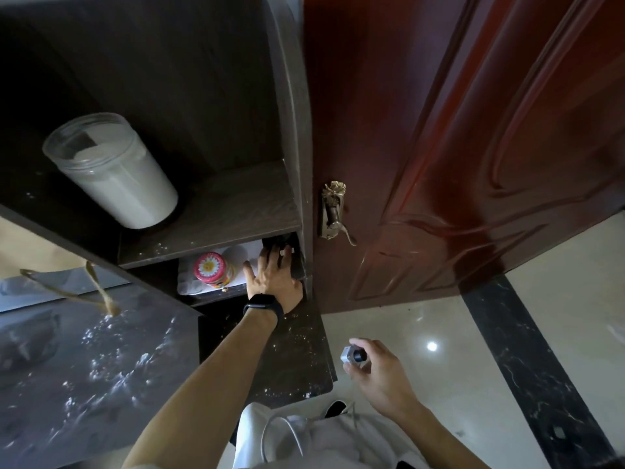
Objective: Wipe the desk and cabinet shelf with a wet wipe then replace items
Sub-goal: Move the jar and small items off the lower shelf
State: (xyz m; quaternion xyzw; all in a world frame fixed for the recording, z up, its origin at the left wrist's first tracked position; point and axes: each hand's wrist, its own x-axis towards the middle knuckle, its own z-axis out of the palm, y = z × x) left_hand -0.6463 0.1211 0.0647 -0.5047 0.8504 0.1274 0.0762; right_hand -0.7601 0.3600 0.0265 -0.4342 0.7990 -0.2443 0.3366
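Head camera: my left hand (270, 277), fingers spread wide, touches a dark object (279, 241) on the wooden shelf (216, 297). My right hand (380, 372) grips a small boxy grey block (353, 356).

home interior, wooden door (456, 130), cabinet shelf (216, 211)

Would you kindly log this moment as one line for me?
left hand: touching dark item, lower shelf | right hand: holding grey gadget | jar: lower shelf

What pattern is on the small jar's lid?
The lid shows a white daisy on red check; head view.
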